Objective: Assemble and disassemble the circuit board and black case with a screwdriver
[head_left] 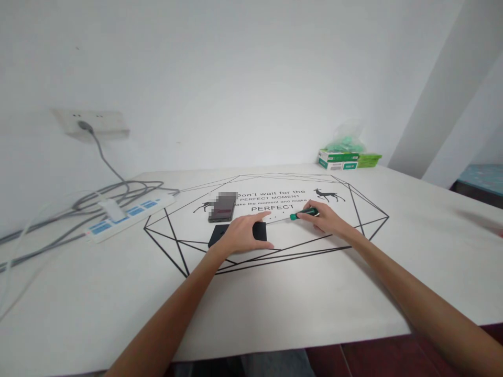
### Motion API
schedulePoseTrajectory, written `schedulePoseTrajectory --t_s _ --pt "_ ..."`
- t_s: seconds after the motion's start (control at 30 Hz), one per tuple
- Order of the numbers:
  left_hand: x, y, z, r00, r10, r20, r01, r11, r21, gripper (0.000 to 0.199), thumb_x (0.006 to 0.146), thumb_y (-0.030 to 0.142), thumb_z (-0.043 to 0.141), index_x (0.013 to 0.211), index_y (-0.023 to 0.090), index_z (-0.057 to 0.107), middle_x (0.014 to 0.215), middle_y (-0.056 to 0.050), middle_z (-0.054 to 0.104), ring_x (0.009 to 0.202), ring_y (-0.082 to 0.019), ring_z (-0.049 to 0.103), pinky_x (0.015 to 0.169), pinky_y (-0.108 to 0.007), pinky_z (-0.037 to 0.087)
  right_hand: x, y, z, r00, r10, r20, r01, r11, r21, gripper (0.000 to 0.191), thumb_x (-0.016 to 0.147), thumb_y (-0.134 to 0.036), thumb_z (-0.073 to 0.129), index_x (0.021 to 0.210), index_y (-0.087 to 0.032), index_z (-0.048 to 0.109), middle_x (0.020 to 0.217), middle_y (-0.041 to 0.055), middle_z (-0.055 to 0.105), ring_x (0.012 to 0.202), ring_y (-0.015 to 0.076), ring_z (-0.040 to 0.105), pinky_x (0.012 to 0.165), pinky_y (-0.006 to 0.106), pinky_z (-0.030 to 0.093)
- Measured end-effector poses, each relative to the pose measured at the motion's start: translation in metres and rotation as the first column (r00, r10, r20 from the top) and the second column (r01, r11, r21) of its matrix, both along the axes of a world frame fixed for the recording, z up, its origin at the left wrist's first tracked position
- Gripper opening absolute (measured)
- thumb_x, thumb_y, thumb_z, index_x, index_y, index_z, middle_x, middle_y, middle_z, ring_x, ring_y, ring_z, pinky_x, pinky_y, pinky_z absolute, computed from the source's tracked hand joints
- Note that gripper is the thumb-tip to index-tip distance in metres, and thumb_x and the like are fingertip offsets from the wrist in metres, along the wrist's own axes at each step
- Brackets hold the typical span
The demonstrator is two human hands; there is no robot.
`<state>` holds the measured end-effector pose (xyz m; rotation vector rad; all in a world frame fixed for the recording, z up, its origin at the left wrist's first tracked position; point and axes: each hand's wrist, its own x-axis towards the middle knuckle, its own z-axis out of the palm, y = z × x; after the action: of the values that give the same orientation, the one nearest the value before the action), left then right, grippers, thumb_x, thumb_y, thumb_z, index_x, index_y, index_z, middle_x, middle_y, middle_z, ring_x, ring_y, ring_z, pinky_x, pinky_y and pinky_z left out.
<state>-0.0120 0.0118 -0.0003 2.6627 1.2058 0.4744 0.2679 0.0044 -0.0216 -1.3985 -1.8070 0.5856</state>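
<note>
Left hand (241, 234) has its fingers gripping a black box (260, 230) on the tabletop (298, 303), thumb on the near side. Over to the right, the right hand's (324, 219) fingers are wrapped around a green screwdriver (311, 211), shaft pointing left at the box's right end, can't tell if they touch. 1 phone (222, 209) lies just beyond the box, and green-and-white boxes (338, 157) sit way far right.

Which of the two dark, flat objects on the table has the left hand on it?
The black box, nearer the person: the left hand lies across it. The phone lies beyond it, with no hand on it.
</note>
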Motion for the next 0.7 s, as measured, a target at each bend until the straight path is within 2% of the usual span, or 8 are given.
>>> schedulePoseTrajectory --t_s 0.13,0.2,0.37,0.57,0.7 --pt "-0.0003 -0.0003 -0.0014 1.000 -0.014 -0.004 0.014 1.000 0.011 0.091 0.064 0.065 0.070 0.140 0.022 0.044 0.135 -0.010 0.056 0.122 -0.031 0.053 0.103 -0.042 0.040 0.0018 0.0053 -0.0030 0.990 0.016 0.143 -0.021 0.999 0.031 0.046 0.083 -0.060 0.049 0.076 -0.017 0.065 0.065 0.0016 0.056 0.061 0.0144 0.045 0.056 0.026 0.034" --pt "-0.0009 0.0001 -0.0029 1.000 -0.021 -0.002 0.021 1.000 0.022 0.089 0.066 0.065 0.069 0.140 0.022 0.044 0.137 -0.010 0.054 0.123 -0.031 0.052 0.103 -0.042 0.039 0.0017 0.0043 -0.0033 0.992 0.015 0.127 -0.016 1.000 0.012 0.045 0.082 -0.060 0.051 0.081 -0.018 0.065 0.068 0.0017 0.057 0.062 0.0143 0.046 0.056 0.026 0.034" --pt "-0.0019 0.0014 -0.0060 1.000 -0.020 -0.006 0.020 0.999 0.037 0.089 0.066 0.065 0.069 0.140 0.022 0.043 0.136 -0.010 0.055 0.121 -0.031 0.053 0.103 -0.043 0.039 0.0005 -0.0021 -0.0008 0.999 0.018 -0.029 -0.020 0.997 -0.070 0.044 0.072 -0.058 0.066 0.092 -0.021 0.052 0.066 -0.0039 0.052 0.055 0.0112 0.040 0.051 0.023 0.031" --pt "-0.0019 0.0006 -0.0053 1.000 -0.018 -0.011 0.018 0.999 0.041 0.090 0.066 0.066 0.068 0.141 0.022 0.042 0.134 -0.011 0.056 0.120 -0.033 0.054 0.101 -0.043 0.040 -0.0010 0.0019 -0.0064 1.000 -0.025 0.003 0.026 0.998 -0.063 0.046 0.078 -0.064 0.055 0.084 -0.018 0.059 0.053 -0.0050 0.043 0.050 0.0112 0.035 0.049 0.025 0.026" --pt "-0.0017 0.0004 -0.0056 1.000 -0.006 0.014 0.006 1.000 0.030 0.089 0.065 0.066 0.068 0.140 0.023 0.044 0.132 -0.010 0.058 0.120 -0.032 0.054 0.101 -0.043 0.040 -0.0032 0.0027 -0.0090 0.997 -0.046 0.066 0.047 0.999 -0.015 0.054 0.082 -0.067 0.046 0.075 -0.017 0.063 0.055 -0.0014 0.046 0.055 0.0134 0.040 0.051 0.027 0.028"
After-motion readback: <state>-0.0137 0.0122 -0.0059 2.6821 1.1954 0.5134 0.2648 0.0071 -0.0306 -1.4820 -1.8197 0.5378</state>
